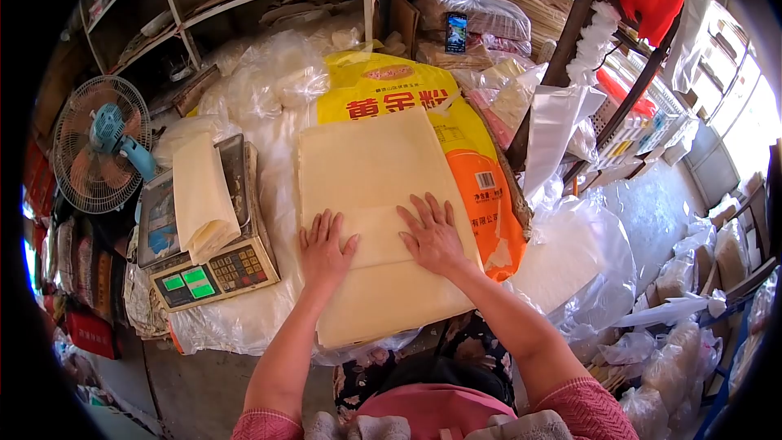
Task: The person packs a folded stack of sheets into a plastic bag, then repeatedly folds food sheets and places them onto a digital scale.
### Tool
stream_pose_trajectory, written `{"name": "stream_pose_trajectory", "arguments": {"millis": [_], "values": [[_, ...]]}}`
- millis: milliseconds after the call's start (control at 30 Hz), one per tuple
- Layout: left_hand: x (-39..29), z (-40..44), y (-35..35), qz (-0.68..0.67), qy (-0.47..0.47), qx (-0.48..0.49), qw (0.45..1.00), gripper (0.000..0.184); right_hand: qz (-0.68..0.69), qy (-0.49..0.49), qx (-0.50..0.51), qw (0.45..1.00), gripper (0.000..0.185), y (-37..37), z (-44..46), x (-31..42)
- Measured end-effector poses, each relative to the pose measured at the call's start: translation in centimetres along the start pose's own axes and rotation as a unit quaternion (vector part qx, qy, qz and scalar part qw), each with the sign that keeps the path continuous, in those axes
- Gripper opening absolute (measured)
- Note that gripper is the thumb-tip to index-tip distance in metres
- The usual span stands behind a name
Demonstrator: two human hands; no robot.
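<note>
So both hands are laid flat, palms down with the fingers loosely spread — pressing on the sheets, gripping nothing. The left hand (327,248) sits near the left side of the stack of pale sheets (371,159), the right hand (433,238) near its right side. The stack lies mid-counter, its near end reaching the front edge. A line runs across the sheets by the hands, but I can't tell if it's a fold or just another sheet's edge.

The counter (232,332) is covered in clear plastic. A big yellow and orange bag (482,183) is spread flat under the stack, showing along the back and out to the right edge. Over by the left edge there's a scale (235,267) with lit green displays, and a folded bundle of sheets (202,187) lying across its tray. Crumpled plastic bags (273,73) are heaped toward the back left corner — with a fan (102,143) off past the left edge. Beyond the back edge, a phone (456,33) stands upright, screen on.
</note>
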State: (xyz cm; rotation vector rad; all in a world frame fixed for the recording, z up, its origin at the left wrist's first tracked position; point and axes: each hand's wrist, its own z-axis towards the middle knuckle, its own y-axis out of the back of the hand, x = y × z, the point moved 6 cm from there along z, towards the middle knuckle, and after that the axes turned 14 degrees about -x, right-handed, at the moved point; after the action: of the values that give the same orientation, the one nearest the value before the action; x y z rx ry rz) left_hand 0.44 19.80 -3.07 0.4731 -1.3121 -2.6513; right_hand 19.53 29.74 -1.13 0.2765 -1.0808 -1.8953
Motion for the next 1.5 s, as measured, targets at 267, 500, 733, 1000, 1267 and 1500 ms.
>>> {"name": "stream_pose_trajectory", "arguments": {"millis": [267, 500, 733, 1000, 1267, 1500], "values": [[0.0, 0.0, 0.0, 0.0, -0.003, -0.004, 1.0, 0.056, 0.002, -0.003, -0.005, 1.0, 0.049, 0.2, 0.1, 0.1], [0.0, 0.0, 0.0, -0.003, -0.007, -0.009, 1.0, 0.055, 0.003, -0.003, -0.012, 1.0, 0.048, 0.1, 0.1, 0.1], [-0.1, 0.0, 0.2, -0.032, 0.002, -0.009, 0.999, 0.054, -0.022, 0.004, 0.0, 1.0, 0.048, 0.1, 0.0, 0.1], [-0.8, -4.7, 4.2, -0.421, 0.484, 0.185, 0.744, 0.035, -0.073, -0.072, 0.004, 0.995, 0.042, 1.2, -1.5, 2.2], [-0.4, -6.7, 3.3, -0.471, 0.42, 0.039, 0.775, 0.043, 0.137, -0.013, 0.036, 0.99, 0.033, 3.7, -5.0, 9.3], [6.7, 3.4, 18.8, -0.574, 0.276, -0.185, 0.748, 0.085, 0.189, -0.01, 0.051, 0.981, 0.033, 4.3, -5.1, 8.7]]}}
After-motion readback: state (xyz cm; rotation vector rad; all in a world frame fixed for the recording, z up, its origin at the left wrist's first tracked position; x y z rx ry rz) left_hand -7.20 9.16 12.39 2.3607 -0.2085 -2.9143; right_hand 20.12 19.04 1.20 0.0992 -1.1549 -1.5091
